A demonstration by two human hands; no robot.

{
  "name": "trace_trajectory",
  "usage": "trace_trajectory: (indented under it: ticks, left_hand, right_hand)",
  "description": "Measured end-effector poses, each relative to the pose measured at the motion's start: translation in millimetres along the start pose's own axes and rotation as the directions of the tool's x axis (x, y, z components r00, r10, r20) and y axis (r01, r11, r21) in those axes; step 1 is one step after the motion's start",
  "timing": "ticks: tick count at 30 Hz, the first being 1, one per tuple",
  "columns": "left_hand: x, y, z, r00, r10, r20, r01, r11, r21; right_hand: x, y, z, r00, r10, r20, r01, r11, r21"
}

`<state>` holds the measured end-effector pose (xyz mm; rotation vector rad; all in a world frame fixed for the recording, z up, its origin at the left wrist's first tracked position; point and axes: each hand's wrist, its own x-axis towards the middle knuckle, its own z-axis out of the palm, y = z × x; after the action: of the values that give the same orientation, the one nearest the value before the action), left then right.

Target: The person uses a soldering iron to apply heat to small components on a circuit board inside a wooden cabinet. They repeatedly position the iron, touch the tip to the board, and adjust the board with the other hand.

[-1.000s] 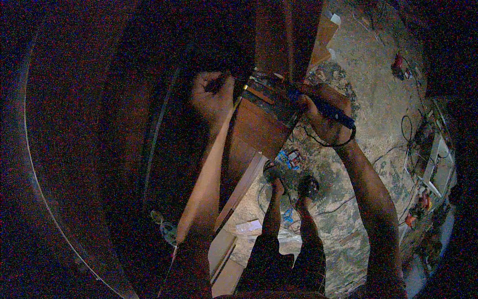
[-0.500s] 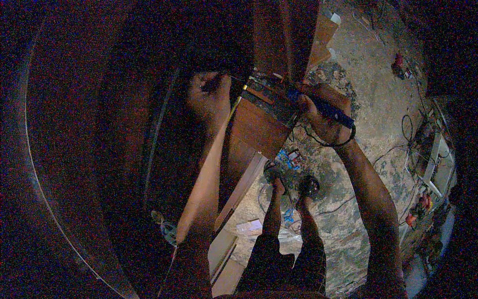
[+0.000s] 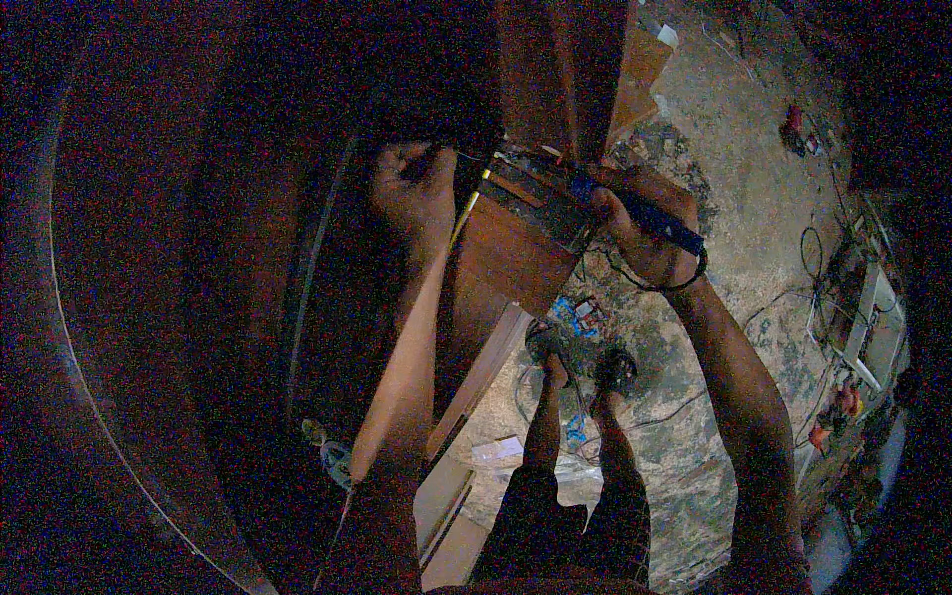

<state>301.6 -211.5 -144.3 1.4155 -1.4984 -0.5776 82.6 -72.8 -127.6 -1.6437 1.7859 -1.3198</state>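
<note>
My right hand (image 3: 650, 233) is wrapped round a tool with a dark blue handle (image 3: 666, 226). Its front end points up and left at a dark strip (image 3: 540, 188) on the edge of a brown wooden panel (image 3: 516, 253); the tip is too dark to make out. A thin black cord loops by my right wrist. My left hand (image 3: 412, 193) reaches into the shadow on the panel's other side, fingers curled. What they hold, if anything, is lost in the dark. A thin light line, perhaps a wire, runs between that hand and the strip.
My feet stand on a stained floor (image 3: 754, 228) below. Around them lie a small blue and red item (image 3: 580, 315), a pale sheet (image 3: 498, 448) and black cables. A white frame (image 3: 873, 322) leans at the right. Dark brown panelling (image 3: 248, 218) fills the left side.
Both hands keep almost the same place and grip. The panel and the strip on it appear shifted very slightly left.
</note>
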Motion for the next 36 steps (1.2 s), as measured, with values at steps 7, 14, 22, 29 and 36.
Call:
trace_trajectory:
  ticks: [7,14,22,29,36]
  left_hand:
    - [-2,10,-2,0.999,-0.032,0.027,0.032,0.999,0.012]
    - [-3,12,-3,1.0,-0.018,0.011,0.017,0.999,0.038]
    - [2,0,0,0.999,-0.045,0.022,0.044,0.999,0.022]
    - [6,-11,1,0.998,-0.055,0.02,0.056,0.998,-0.034]
    - [4,-13,3,0.999,0.052,-0.01,-0.053,0.998,-0.042]
  right_hand:
    - [0,1,2,0.997,-0.057,-0.05,0.055,0.998,-0.042]
    - [1,-1,1,0.999,-0.038,-0.029,0.037,0.999,-0.025]
    - [-1,7,4,0.994,-0.072,-0.076,0.075,0.997,0.032]
    - [-1,4,3,1.0,-0.001,-0.015,0.002,0.999,0.038]
    - [-1,1,4,0.999,-0.023,-0.044,0.024,0.999,0.026]
